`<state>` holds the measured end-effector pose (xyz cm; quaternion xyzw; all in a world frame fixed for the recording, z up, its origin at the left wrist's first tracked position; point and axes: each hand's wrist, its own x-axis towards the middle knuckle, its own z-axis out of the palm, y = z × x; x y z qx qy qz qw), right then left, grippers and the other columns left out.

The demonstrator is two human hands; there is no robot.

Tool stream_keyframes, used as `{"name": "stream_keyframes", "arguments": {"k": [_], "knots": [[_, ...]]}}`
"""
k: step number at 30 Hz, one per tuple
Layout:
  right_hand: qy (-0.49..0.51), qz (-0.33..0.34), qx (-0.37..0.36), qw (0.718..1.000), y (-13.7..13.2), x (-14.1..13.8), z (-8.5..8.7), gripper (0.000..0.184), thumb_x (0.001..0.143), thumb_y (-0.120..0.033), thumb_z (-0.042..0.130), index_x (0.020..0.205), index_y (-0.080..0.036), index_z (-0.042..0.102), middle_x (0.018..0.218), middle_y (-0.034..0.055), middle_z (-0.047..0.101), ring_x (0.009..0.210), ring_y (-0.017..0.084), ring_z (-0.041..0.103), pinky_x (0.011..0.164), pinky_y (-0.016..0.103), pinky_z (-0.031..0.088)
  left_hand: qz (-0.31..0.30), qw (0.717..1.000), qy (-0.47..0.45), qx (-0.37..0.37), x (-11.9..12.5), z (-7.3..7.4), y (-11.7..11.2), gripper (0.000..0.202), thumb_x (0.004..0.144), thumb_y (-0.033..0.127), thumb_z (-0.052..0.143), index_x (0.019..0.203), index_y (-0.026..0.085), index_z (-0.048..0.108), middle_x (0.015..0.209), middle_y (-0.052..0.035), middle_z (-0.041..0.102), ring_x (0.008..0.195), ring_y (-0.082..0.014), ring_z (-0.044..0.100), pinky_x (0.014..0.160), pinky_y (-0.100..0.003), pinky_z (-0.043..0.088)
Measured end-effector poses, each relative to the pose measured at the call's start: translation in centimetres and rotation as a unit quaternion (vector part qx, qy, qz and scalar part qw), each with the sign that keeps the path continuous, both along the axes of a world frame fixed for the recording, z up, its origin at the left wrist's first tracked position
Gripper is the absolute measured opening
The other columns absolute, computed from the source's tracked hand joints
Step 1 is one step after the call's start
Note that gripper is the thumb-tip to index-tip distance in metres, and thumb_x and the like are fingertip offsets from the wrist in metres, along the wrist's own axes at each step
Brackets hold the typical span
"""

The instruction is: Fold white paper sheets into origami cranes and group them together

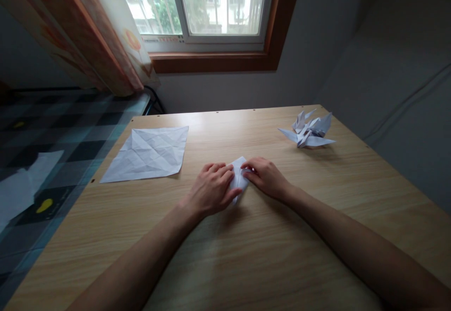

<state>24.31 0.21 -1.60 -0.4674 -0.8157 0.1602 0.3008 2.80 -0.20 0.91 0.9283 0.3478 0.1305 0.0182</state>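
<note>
A small folded piece of white paper (238, 174), roughly kite-shaped with a crease down its middle, lies on the wooden table between my hands. My left hand (213, 188) rests over its left side, fingers bent on the paper and thumb across its lower part, holding it down. At the right edge, my right hand (265, 175) pinches a flap between thumb and fingertips. Parts of the paper are covered by my fingers.
A creased white paper sheet (155, 153) lies at the table's back left. Several folded paper cranes (310, 130) stand clustered at the back right. Left of the wooden table (289, 254) is a bed with a checked cover (81, 132) and white papers (17, 193).
</note>
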Motion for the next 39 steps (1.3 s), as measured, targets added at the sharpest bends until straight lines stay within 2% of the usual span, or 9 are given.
{"name": "stream_keyframes", "arguments": {"k": [3,11,15,19,22,26,31,35,39], "knots": [[-0.027,-0.021,0.002,0.999,-0.1,-0.2,0.0,0.013,0.087,-0.017,0.061,0.100,-0.017,0.065,0.094,0.0063,0.067,0.087,0.018,0.060,0.081,0.031,0.046,0.000,1.000,-0.002,0.013,0.1,-0.2,-0.1,0.040,0.086,0.051,0.057,0.103,0.016,0.062,0.120,-0.0135,0.064,0.113,-0.0310,0.056,0.095,-0.047,0.040],[-0.120,-0.095,0.014,0.988,-0.2,-0.4,0.1,0.013,0.091,-0.024,0.059,0.102,-0.018,0.063,0.100,0.0082,0.064,0.093,0.021,0.059,0.083,0.033,0.045,-0.013,0.999,0.026,0.018,0.0,-0.1,-0.1,0.046,0.083,0.055,0.058,0.110,0.017,0.059,0.125,-0.0144,0.060,0.120,-0.0330,0.051,0.101,-0.049,0.037],[-0.147,-0.127,0.024,0.981,-0.1,-0.3,0.2,0.012,0.091,-0.025,0.059,0.100,-0.018,0.062,0.098,0.0077,0.065,0.090,0.022,0.060,0.080,0.033,0.044,-0.068,0.997,0.026,0.012,0.0,-0.3,0.0,0.040,0.088,0.047,0.055,0.114,0.017,0.058,0.127,-0.0127,0.060,0.124,-0.0300,0.050,0.104,-0.045,0.036],[-0.158,-0.138,0.045,0.977,-0.3,-0.3,0.2,0.009,0.092,-0.025,0.058,0.095,-0.018,0.062,0.094,0.0073,0.065,0.087,0.022,0.059,0.077,0.032,0.044,-0.095,0.995,0.019,0.016,0.0,-0.6,0.0,0.040,0.090,0.041,0.055,0.125,0.020,0.056,0.128,-0.0116,0.061,0.121,-0.0284,0.054,0.100,-0.043,0.042],[-0.167,-0.133,0.087,0.973,-0.8,-0.3,0.3,0.008,0.091,-0.022,0.058,0.093,-0.017,0.064,0.092,0.0081,0.065,0.088,0.023,0.058,0.077,0.032,0.044,-0.096,0.995,0.029,0.028,-0.1,-0.7,0.0,0.038,0.090,0.038,0.056,0.125,0.024,0.057,0.134,-0.0093,0.057,0.123,-0.0294,0.053,0.099,-0.045,0.042],[-0.178,-0.097,0.131,0.970,-1.8,-0.5,0.3,0.012,0.091,-0.018,0.055,0.088,-0.017,0.066,0.089,0.0088,0.067,0.087,0.023,0.058,0.079,0.033,0.044,-0.065,0.997,0.039,0.031,-0.1,-0.8,-0.1,0.039,0.089,0.040,0.056,0.122,0.020,0.060,0.144,-0.0106,0.049,0.122,-0.0305,0.052,0.100,-0.046,0.042],[-0.184,-0.041,0.118,0.975,-2.4,-0.9,0.1,0.019,0.094,-0.016,0.051,0.090,-0.017,0.069,0.096,0.0092,0.071,0.092,0.022,0.061,0.084,0.032,0.046,-0.046,0.997,0.046,0.030,0.1,-0.7,-0.2,0.043,0.090,0.039,0.053,0.126,0.016,0.057,0.139,-0.0108,0.054,0.121,-0.0304,0.052,0.099,-0.045,0.041],[-0.194,-0.037,0.103,0.975,-2.7,-1.3,0.3,0.021,0.094,-0.017,0.049,0.098,-0.014,0.069,0.107,0.0114,0.071,0.097,0.023,0.062,0.090,0.034,0.047,-0.047,0.997,0.053,0.008,-0.1,-0.6,-0.2,0.044,0.091,0.040,0.050,0.130,0.018,0.054,0.139,-0.0096,0.054,0.125,-0.0301,0.049,0.103,-0.046,0.037],[-0.223,-0.045,0.083,0.970,-3.3,-1.6,0.7,0.028,0.095,-0.025,0.048,0.110,-0.009,0.066,0.116,0.0152,0.068,0.108,0.027,0.060,0.096,0.038,0.045,-0.045,0.997,0.052,-0.018,-0.5,-0.6,-0.1,0.057,0.090,0.052,0.050,0.137,0.020,0.048,0.145,-0.0104,0.049,0.134,-0.0331,0.041,0.108,-0.051,0.032]]}}
